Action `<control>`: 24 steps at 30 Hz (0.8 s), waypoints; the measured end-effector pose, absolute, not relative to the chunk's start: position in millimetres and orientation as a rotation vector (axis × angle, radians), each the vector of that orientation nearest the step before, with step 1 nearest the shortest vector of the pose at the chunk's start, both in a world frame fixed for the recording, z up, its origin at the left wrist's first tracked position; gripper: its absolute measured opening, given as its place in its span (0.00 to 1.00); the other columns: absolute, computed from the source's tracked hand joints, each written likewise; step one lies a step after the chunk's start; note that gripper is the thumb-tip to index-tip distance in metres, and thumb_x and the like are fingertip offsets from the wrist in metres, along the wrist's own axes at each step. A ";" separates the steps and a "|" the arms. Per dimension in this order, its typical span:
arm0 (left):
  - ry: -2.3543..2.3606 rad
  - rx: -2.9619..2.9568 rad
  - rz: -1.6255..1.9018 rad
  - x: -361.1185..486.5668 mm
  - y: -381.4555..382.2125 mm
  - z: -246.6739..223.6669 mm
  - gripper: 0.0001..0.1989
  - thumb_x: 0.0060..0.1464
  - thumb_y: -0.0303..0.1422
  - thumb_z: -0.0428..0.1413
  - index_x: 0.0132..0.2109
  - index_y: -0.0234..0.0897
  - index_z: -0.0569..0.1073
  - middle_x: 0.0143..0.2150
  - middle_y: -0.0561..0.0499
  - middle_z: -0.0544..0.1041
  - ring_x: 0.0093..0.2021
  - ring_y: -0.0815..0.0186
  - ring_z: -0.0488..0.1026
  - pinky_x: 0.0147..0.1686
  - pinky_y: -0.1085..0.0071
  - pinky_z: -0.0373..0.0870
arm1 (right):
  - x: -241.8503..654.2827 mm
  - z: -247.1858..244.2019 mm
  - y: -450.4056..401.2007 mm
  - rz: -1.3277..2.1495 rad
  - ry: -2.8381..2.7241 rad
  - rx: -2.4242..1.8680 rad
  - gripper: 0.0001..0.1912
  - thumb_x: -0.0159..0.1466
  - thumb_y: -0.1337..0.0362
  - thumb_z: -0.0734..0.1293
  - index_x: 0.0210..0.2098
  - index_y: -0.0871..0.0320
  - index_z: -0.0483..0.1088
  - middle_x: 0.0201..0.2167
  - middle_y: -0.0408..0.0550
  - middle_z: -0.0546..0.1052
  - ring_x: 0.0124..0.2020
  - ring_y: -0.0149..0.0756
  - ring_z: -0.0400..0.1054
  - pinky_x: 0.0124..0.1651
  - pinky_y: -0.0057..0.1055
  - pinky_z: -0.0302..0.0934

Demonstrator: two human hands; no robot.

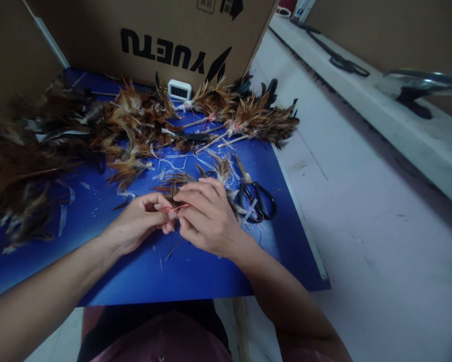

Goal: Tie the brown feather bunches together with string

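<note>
Our left hand (141,221) pinches one red thread (178,207) between thumb and fingers; our right hand (208,216), back upward, meets it, bent fingers gripping the thread too. Beside it lies one pair of black-handled scissors (262,201); beyond, feathers (131,120) too tangled to count, one white device (179,89), one cardboard box (161,20).

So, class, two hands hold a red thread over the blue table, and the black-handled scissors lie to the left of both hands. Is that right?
Not quite: the black-handled scissors lie to the right of both hands, as the head view shows. The rest is right: the left hand and right hand hold a red thread over the blue table.
</note>
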State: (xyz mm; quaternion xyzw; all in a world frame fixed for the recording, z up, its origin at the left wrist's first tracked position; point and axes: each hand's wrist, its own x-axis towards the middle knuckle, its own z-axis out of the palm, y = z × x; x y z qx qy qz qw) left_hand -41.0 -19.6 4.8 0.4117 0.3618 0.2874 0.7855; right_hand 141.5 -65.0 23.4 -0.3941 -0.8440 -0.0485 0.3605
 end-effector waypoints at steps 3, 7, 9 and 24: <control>0.790 0.881 0.650 -42.4 -17.7 5.5 0.11 0.43 0.26 0.68 0.28 0.34 0.71 0.22 0.54 0.76 0.19 0.74 0.70 0.21 0.80 0.67 | 142.5 22.1 -62.7 0.137 -2.098 -1.104 0.06 0.60 0.71 0.64 0.32 0.55 0.70 0.40 0.46 0.79 0.48 0.39 0.69 0.53 0.41 0.58; 0.790 0.886 0.691 -43.9 -15.5 9.1 0.12 0.42 0.25 0.68 0.28 0.33 0.71 0.24 0.54 0.77 0.18 0.75 0.69 0.19 0.80 0.67 | 143.0 20.0 -61.0 0.389 -2.054 -1.184 0.07 0.57 0.69 0.66 0.36 0.55 0.70 0.35 0.45 0.79 0.42 0.37 0.70 0.51 0.39 0.59; 0.793 0.893 0.696 -44.1 -15.0 10.8 0.12 0.41 0.25 0.68 0.28 0.33 0.70 0.23 0.55 0.76 0.18 0.75 0.69 0.19 0.80 0.67 | 142.9 19.2 -60.7 0.431 -2.043 -1.187 0.07 0.58 0.69 0.66 0.36 0.55 0.70 0.35 0.44 0.79 0.40 0.35 0.70 0.51 0.38 0.59; 0.935 1.389 0.963 -43.2 -19.7 3.6 0.10 0.45 0.30 0.67 0.31 0.37 0.72 0.30 0.53 0.77 0.28 0.70 0.73 0.25 0.77 0.72 | 138.0 17.7 -60.9 0.661 -1.794 -1.265 0.03 0.60 0.69 0.67 0.33 0.57 0.73 0.30 0.42 0.77 0.32 0.29 0.71 0.39 0.27 0.64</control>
